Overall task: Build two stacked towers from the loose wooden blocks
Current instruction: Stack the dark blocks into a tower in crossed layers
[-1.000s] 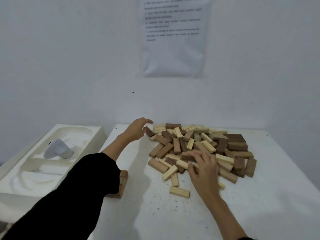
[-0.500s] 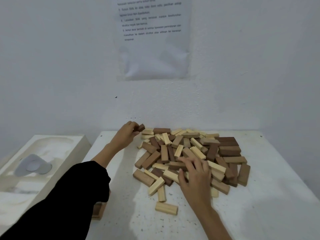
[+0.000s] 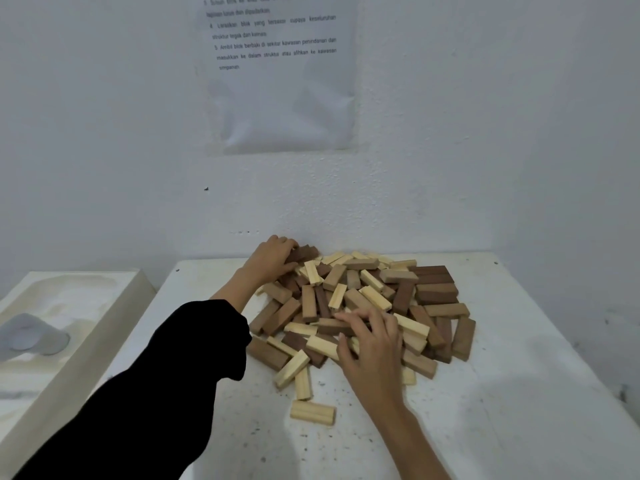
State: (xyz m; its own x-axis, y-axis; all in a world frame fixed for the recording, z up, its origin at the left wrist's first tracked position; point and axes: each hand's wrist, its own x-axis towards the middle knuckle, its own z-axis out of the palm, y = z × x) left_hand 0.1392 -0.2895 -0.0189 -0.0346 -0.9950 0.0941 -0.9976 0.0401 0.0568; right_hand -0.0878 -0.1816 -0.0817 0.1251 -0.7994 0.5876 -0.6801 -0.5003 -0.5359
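A heap of loose wooden blocks point(image 3: 367, 299), light and dark brown, lies on the white table point(image 3: 502, 410) against the wall. My left hand point(image 3: 270, 259) reaches to the heap's far left corner and its fingers curl round a dark brown block point(image 3: 304, 252) there. My right hand point(image 3: 374, 351) rests on the near side of the heap, fingers spread and bent, tips touching a dark block point(image 3: 330, 327). One light block point(image 3: 312, 412) lies alone in front of the heap. My black sleeve point(image 3: 156, 393) hides the table's left front part.
A white foam tray point(image 3: 114, 306) with a grey object point(image 3: 31, 336) in it stands left of the table. A printed sheet point(image 3: 280, 81) hangs on the wall behind. Bare tabletop shows in front of and to the right of the heap.
My left hand closed on a dark block at the heap's far left corner and has shifted slightly right with it. My right hand has stayed on the heap.
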